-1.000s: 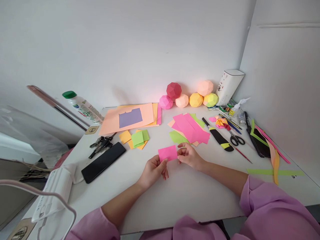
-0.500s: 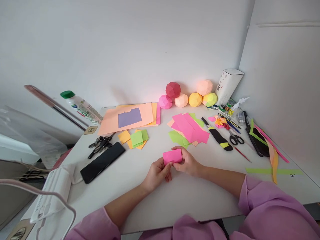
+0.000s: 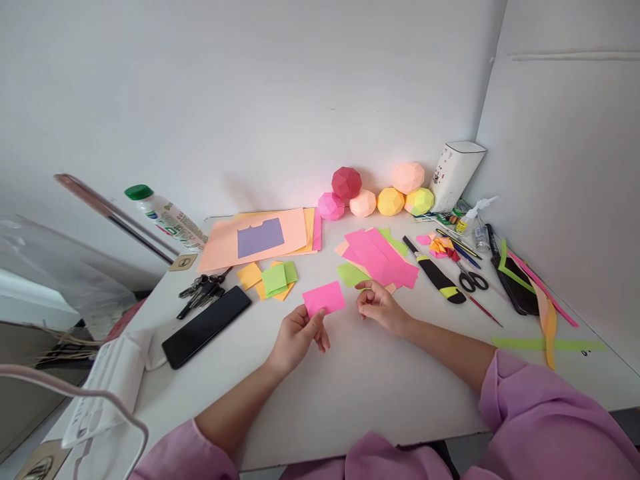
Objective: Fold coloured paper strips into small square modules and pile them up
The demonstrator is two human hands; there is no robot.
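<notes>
Pink paper (image 3: 325, 297) juts above pinching left hand (image 3: 296, 339); right hand (image 3: 383, 311) released, just beside

Pink paper (image 3: 325, 297) partly hidden; bottle lettering (image 3: 175, 225) seemingly blurred.

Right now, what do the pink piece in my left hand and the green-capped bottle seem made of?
The pink piece looks like matte paper or thin card: flat, straight-edged, without glare. The green-capped bottle is probably smooth plastic, judging by its opaque white body and green cap.
</notes>
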